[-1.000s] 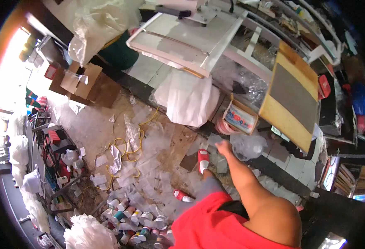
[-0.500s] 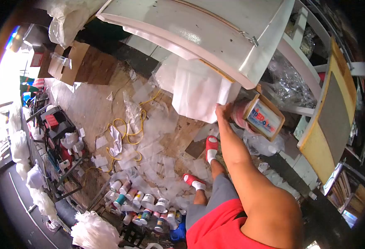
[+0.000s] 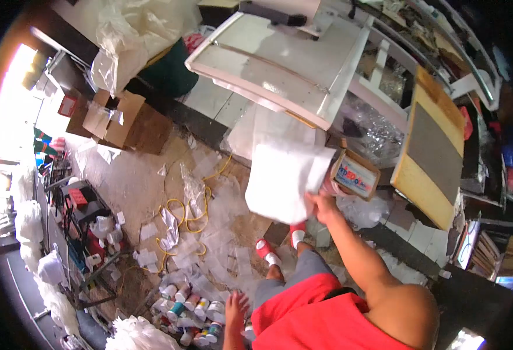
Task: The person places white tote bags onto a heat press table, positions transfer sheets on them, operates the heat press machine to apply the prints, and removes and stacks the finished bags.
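Observation:
My right hand (image 3: 324,208) is closed on the lower right edge of a white, thin sheet (image 3: 283,182), perhaps plastic. It hangs in front of the white machine or table (image 3: 268,76), over paler, see-through plastic. Right beside that hand is an open cardboard box (image 3: 358,175) with red and blue lettering, and a pinkish round thing is partly hidden behind my fingers. My left hand (image 3: 236,306) is low in the view, empty, with fingers apart, above several printed tubs (image 3: 201,303).
Yellow cord (image 3: 181,213) and loose plastic scraps (image 3: 227,251) litter the floor around my red slippers (image 3: 265,249). An open brown carton (image 3: 119,125) stands at upper left. A yellow-and-grey padded board (image 3: 428,151) leans at right. White bundles (image 3: 143,333) lie at lower left.
The white sheet has come away from under the machine's edge, toward my body, with my right hand on it. My left hand has come into view. The camera has shifted.

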Tool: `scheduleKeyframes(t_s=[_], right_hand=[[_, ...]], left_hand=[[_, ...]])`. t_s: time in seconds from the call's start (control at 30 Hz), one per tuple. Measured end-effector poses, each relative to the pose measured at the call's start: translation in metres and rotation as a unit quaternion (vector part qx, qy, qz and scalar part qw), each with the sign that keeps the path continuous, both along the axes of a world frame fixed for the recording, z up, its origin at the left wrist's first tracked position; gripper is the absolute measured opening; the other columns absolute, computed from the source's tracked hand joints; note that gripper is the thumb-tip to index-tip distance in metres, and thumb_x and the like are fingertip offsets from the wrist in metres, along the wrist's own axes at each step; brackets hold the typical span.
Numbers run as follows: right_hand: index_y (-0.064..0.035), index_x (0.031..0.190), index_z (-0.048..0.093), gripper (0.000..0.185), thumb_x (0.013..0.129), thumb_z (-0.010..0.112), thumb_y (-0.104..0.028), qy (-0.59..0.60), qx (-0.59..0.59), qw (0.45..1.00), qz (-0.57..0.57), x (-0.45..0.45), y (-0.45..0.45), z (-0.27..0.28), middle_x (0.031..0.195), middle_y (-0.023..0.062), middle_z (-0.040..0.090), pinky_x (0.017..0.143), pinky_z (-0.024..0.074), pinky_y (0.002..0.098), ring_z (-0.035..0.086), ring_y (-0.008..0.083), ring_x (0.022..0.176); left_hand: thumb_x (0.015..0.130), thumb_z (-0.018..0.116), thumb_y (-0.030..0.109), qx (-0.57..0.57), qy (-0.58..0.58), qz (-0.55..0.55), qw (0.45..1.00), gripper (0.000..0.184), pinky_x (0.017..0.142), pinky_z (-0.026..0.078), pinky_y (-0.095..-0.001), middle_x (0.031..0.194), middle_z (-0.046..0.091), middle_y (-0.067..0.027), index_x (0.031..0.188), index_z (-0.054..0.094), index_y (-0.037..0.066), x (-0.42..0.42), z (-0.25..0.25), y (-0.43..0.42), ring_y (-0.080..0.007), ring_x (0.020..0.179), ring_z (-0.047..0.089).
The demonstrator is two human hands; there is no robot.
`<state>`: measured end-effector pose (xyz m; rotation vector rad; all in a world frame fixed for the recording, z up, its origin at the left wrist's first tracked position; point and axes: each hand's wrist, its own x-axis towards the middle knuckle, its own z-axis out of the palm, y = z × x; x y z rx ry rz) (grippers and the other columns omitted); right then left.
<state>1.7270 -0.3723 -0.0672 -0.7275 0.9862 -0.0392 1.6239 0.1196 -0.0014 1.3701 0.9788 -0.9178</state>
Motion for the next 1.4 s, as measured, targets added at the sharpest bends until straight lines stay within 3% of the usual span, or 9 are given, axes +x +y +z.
scheduleKeyframes(t_s=[0.23, 0.47, 0.73, 0.87, 1.0, 1.2, 1.27, 1.37, 1.4], right_hand=[[-0.0024, 0.144, 0.046, 0.064, 0.087, 0.075, -0.007, -0.032, 0.064, 0.995, 0.068, -0.153, 0.093, 0.125, 0.127, 0.0126, 0.065, 0.098, 0.053, 0.0391, 0.063, 0.0235, 0.116], [-0.0006, 0.158, 0.02, 0.082, 0.092, 0.069, -0.005, -0.236, -0.551, 0.797, -0.079, -0.13, 0.087, 0.345, 0.127, 0.0174, 0.065, 0.097, 0.0518, 0.0326, 0.065, 0.0182, 0.113], [-0.0092, 0.133, 0.066, 0.044, 0.09, 0.074, -0.01, 0.084, -0.35, 0.897, 0.258, -0.253, 0.058, 0.17, 0.102, 0.0036, 0.071, 0.075, 0.053, 0.0295, 0.062, 0.0098, 0.084], [-0.0085, 0.129, 0.068, 0.036, 0.093, 0.07, -0.014, 0.092, -0.401, 0.898, 0.153, -0.252, -0.031, 0.272, 0.094, 0.0011, 0.069, 0.071, 0.0521, 0.0282, 0.06, 0.0085, 0.079], [-0.0053, 0.133, 0.062, 0.038, 0.097, 0.065, -0.017, -0.006, -0.556, 0.831, 0.018, -0.245, -0.14, 0.438, 0.095, 0.0006, 0.066, 0.074, 0.0498, 0.0267, 0.058, 0.0078, 0.082], [-0.0014, 0.139, 0.057, 0.039, 0.101, 0.057, -0.007, -0.079, -0.925, 0.268, -0.256, -0.266, -0.262, 0.553, 0.106, 0.013, 0.073, 0.075, 0.0518, 0.0334, 0.066, 0.0229, 0.085], [-0.0041, 0.136, 0.06, 0.039, 0.097, 0.055, -0.002, -0.04, -0.918, 0.312, -0.241, -0.267, -0.34, 0.468, 0.106, 0.0198, 0.071, 0.078, 0.0533, 0.0418, 0.067, 0.0376, 0.088], [-0.0083, 0.126, 0.068, 0.041, 0.087, 0.055, -0.01, 0.25, -0.66, 0.708, 0.023, -0.31, -0.407, 0.271, 0.11, 0.0259, 0.069, 0.09, 0.0525, 0.0503, 0.067, 0.0418, 0.105], [-0.0074, 0.125, 0.068, 0.038, 0.089, 0.056, -0.01, 0.246, -0.643, 0.725, 0.029, -0.324, -0.406, 0.232, 0.107, 0.0255, 0.071, 0.089, 0.0532, 0.0496, 0.068, 0.0415, 0.103]], left_hand=[[0.1, 0.058, 0.048, -0.271, 0.027, -0.116, 0.955, 0.077, 0.097, 0.053, -0.0425, 0.145, 0.053, -0.0214, 0.16, 0.019, 0.018, 0.144, -0.024, -0.082, -0.0298, 0.116, 0.063], [0.093, 0.063, -0.001, -0.105, -0.71, -0.203, 0.666, 0.064, 0.079, 0.058, -0.0349, 0.108, 0.066, -0.0202, 0.15, 0.034, 0.0, 0.196, 0.221, -0.184, -0.0257, 0.087, 0.069], [0.086, 0.054, 0.018, 0.022, -0.541, -0.649, 0.535, 0.028, 0.069, 0.057, -0.0485, 0.104, 0.073, -0.0225, 0.104, 0.074, 0.009, 0.161, 0.063, -0.195, -0.0418, 0.08, 0.07], [0.096, 0.047, 0.018, 0.131, -0.594, -0.779, 0.152, 0.025, 0.058, 0.054, -0.0534, 0.087, 0.068, -0.02, 0.099, 0.067, 0.004, 0.195, 0.128, -0.314, -0.0416, 0.072, 0.069], [0.097, 0.06, 0.013, 0.005, -0.691, -0.468, 0.551, 0.038, 0.081, 0.055, -0.0363, 0.109, 0.071, -0.0157, 0.134, 0.062, 0.005, 0.169, 0.378, -0.449, -0.0245, 0.089, 0.069], [0.104, 0.05, 0.015, -0.084, -0.933, -0.072, 0.343, 0.03, 0.077, 0.05, -0.0321, 0.109, 0.065, -0.0112, 0.132, 0.055, 0.002, 0.146, 0.456, -0.622, -0.0169, 0.086, 0.059], [0.102, 0.049, 0.014, 0.046, -0.928, -0.207, 0.305, 0.028, 0.076, 0.051, -0.0403, 0.104, 0.066, -0.0168, 0.127, 0.057, 0.003, 0.158, 0.37, -0.706, -0.0261, 0.085, 0.061], [0.099, 0.048, 0.02, 0.13, -0.68, -0.683, 0.231, 0.038, 0.081, 0.053, -0.0519, 0.095, 0.068, -0.0239, 0.133, 0.06, 0.004, 0.135, 0.16, -0.787, -0.0389, 0.093, 0.067], [0.1, 0.05, 0.021, 0.069, -0.604, -0.689, 0.395, 0.043, 0.081, 0.054, -0.0526, 0.098, 0.066, -0.0239, 0.14, 0.057, 0.01, 0.101, 0.162, -0.769, -0.0399, 0.091, 0.067]])
